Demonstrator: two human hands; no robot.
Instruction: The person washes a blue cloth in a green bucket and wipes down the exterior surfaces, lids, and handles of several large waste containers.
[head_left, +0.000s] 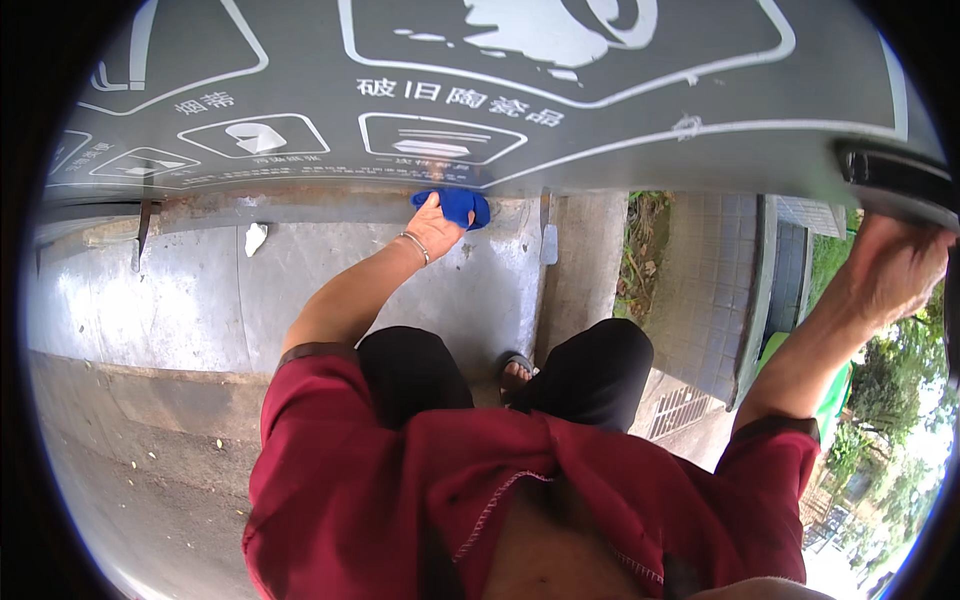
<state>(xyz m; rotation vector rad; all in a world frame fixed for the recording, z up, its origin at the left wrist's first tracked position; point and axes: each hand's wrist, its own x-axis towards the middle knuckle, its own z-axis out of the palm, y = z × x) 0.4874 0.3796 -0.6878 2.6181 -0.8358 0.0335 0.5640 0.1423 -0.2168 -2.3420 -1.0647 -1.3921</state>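
Wiping step, in progress: left hand (436, 226) clutching blue cloth (458, 205) against the grey bin (300, 290) beneath its lid (640, 125); right hand (893, 268) closed on the lid's edge; next stroke likely needs steady pressure sideways from the grip.

grey sign panel (300, 60), white pictograms, overhead

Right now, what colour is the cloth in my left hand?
Bright blue. The cloth under the left hand shows best in the head view.
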